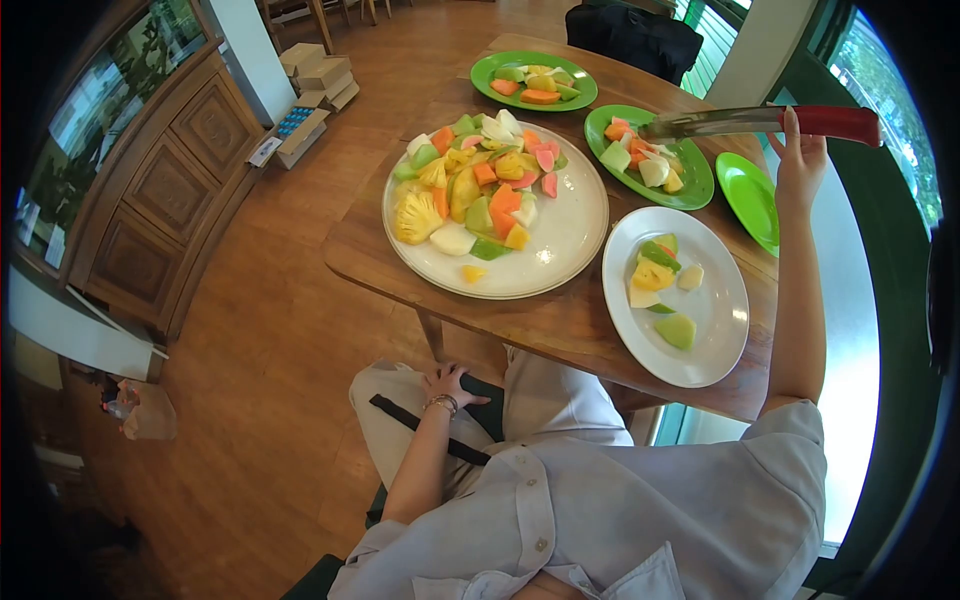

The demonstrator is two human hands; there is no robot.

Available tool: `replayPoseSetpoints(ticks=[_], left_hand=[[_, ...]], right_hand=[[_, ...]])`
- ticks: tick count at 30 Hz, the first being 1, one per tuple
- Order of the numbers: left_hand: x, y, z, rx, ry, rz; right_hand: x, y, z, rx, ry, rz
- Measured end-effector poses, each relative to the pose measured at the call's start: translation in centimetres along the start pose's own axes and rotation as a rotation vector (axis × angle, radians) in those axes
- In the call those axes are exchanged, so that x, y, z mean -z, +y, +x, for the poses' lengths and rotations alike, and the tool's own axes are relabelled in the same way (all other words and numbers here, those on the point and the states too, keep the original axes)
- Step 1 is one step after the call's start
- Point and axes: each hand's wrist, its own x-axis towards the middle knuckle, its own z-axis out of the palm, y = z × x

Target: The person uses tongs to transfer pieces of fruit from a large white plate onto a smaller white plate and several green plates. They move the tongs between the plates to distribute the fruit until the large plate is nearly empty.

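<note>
My right hand (803, 160) is raised at the table's right side, its fingers closed round the front of the red handle of a long knife (720, 122). The blade points left, and its tip is over the fruit on a green plate (703, 190). Cut papaya, pale green melon and white pieces lie on that plate. On my lap rests my left hand (455, 387), fingers spread, with nothing visible in it. A large cream plate (570, 240) carries a heap of pineapple, papaya, melon and pink pieces. The white oval plate (715, 345) nearest me bears several fruit pieces.
Another green plate (484, 72) of fruit stands at the table's far end. A smaller green plate (750, 200) sits by the right edge of the wooden table (470, 315). A dark bag (635, 40) is beyond it. Cardboard boxes (320, 75) stand along the wall.
</note>
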Motion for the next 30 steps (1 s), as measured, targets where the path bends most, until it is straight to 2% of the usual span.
replayPoseSetpoints(ticks=[4,9,12,20,26,28,29,30], left_hand=[[0.3,0.2,-0.4,0.007,0.005,0.008],[0.3,0.2,-0.4,0.006,0.003,-0.001],[0.2,0.0,-0.3,0.007,0.006,0.001],[0.1,-0.1,-0.3,0.001,0.017,0.001],[0.1,-0.1,-0.3,-0.003,0.028,-0.014],[0.2,0.1,-0.4,-0.005,0.025,-0.001],[0.2,0.1,-0.5,-0.005,0.025,0.001],[0.2,0.2,-0.5,-0.002,0.030,0.001]], right_hand=[[-0.3,-0.9,0.0,-0.004,0.000,0.065],[-1.5,-2.7,-1.3,-0.054,-0.128,0.142],[-2.1,-2.3,-1.9,-0.024,-0.171,0.073],[-2.8,-1.8,-2.4,0.022,-0.190,0.012],[-2.8,-2.9,-2.1,-0.023,-0.182,0.070],[-3.5,-3.9,-2.4,-0.044,-0.316,0.210],[-3.8,-4.1,-2.4,-0.044,-0.314,0.209],[-4.1,-4.1,-2.2,-0.055,-0.418,0.243]])
